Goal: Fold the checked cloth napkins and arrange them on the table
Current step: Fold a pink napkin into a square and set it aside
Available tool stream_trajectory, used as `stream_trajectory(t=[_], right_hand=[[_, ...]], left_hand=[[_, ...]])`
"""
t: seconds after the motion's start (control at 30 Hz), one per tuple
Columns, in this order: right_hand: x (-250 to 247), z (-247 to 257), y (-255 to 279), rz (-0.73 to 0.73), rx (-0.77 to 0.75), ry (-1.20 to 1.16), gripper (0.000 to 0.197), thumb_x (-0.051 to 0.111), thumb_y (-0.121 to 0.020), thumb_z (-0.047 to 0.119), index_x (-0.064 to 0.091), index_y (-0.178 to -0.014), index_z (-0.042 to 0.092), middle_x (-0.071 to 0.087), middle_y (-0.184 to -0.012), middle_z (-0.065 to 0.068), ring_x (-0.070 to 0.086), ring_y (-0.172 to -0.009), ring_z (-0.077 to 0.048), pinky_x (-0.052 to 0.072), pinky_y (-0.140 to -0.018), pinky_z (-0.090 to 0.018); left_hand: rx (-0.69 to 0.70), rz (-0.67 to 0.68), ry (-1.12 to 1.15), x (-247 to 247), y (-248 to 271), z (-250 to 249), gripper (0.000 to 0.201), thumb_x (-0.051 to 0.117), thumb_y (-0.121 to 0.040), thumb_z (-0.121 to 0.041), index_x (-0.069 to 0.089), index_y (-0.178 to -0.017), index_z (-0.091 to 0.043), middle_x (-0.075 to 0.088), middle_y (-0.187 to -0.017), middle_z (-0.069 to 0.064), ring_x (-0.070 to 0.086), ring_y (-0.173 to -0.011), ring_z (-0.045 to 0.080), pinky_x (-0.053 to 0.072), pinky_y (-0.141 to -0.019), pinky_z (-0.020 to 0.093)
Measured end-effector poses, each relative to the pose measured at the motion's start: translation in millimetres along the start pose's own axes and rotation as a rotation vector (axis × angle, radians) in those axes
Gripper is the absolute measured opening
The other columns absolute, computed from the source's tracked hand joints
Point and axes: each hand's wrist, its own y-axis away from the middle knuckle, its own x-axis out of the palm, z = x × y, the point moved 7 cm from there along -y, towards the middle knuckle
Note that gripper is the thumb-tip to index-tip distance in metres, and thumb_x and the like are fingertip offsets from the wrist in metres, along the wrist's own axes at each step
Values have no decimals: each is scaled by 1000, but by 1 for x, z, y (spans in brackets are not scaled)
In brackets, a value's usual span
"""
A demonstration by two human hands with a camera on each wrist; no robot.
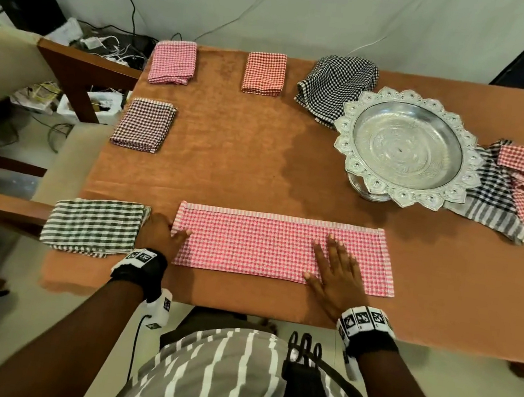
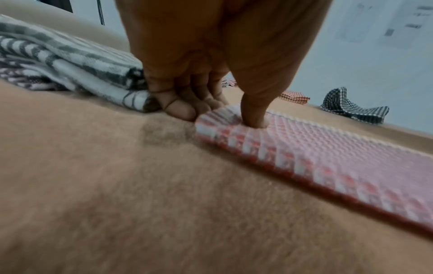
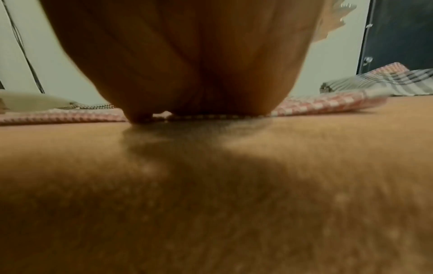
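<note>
A pink checked napkin [image 1: 265,245] [image 2: 328,153] [image 3: 316,106] lies folded into a long strip near the table's front edge. My left hand [image 1: 175,232] [image 2: 211,109] pinches its left end, thumb on top and fingers curled at the edge. Flat on the strip's right half rests my right hand [image 1: 334,266] [image 3: 187,74], fingers straight and spread. Folded napkins lie on the left: green-white [image 1: 92,227], maroon [image 1: 144,124], pink [image 1: 172,62] and orange [image 1: 264,73].
A silver scalloped tray [image 1: 359,151] stands at the right. A crumpled black checked napkin [image 1: 334,85] lies behind it, and a loose pile of checked napkins [image 1: 519,187] lies at the right edge. An orange cloth [image 1: 242,163] covers the table. A chair [image 1: 11,75] stands left.
</note>
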Motion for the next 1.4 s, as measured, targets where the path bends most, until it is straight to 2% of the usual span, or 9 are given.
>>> stream_trajectory(t=[0.2,0.33,0.53,0.67,0.8,0.93,1.13,1.27,1.4], right_hand=[[-5,2,-5,48,40,-77,87,0,-84,81,-11,-159,39,-22,-166,4,-19,-154,-20,-8,-124,-45],[-43,35,-7,-42,18,-322,89,17,-92,78,11,-162,23,8,-169,-2,7,-156,-19,10,-126,-40],[-77,103,-13,96,-2,-1142,86,47,-85,79,45,-148,21,60,-141,-4,62,-124,-19,49,-107,-42],[-88,114,-18,75,-51,-1476,42,59,-98,37,60,-128,7,72,-119,-12,70,-109,-28,56,-95,-41],[-81,46,-15,-225,81,-1303,16,65,-97,9,70,-112,9,77,-106,-9,73,-101,-27,55,-96,-54],[-71,-37,7,-378,310,-1035,17,66,-95,12,73,-109,18,77,-106,-1,72,-100,-21,55,-96,-52],[-77,-104,28,-482,527,-607,32,64,-95,13,66,-126,8,70,-122,-15,66,-107,-35,45,-91,-32],[-68,-109,17,-428,537,-369,41,66,-88,12,61,-128,7,66,-123,-21,59,-111,-40,47,-98,-46],[-65,-62,6,-456,304,-170,68,58,-96,35,31,-154,13,36,-158,-18,35,-142,-35,29,-117,-48]], left_hand=[[-88,85,-17,-8,11,-16,45,68,-89,-47,66,-108,-6,69,-107,20,64,-100,39,50,-81,40],[-100,64,291,-23,21,-27,45,80,-83,-25,51,-111,-4,63,-104,10,63,-99,30,44,-77,34],[265,224,879,-50,64,-127,66,79,-82,-5,34,-129,-17,64,-103,8,67,-90,23,59,-82,42],[550,515,929,-30,107,-211,72,71,-87,2,26,-139,-19,62,-108,20,67,-88,24,58,-87,40],[607,450,894,-27,111,-232,55,57,-95,1,33,-140,-19,64,-117,9,70,-96,25,59,-86,38],[748,278,447,-9,96,-223,51,60,-94,-16,41,-141,-21,55,-133,1,59,-110,16,52,-93,36],[845,336,-133,54,91,-240,83,53,-95,-51,7,-159,-24,4,-168,4,6,-154,22,14,-125,43],[798,370,-376,76,89,-233,95,46,-93,-64,-10,-159,-23,-19,-166,-1,-13,-153,21,6,-123,44],[781,379,-437,83,86,-224,101,42,-90,-72,-15,-158,-22,-26,-163,-3,-19,-152,19,4,-123,46]])
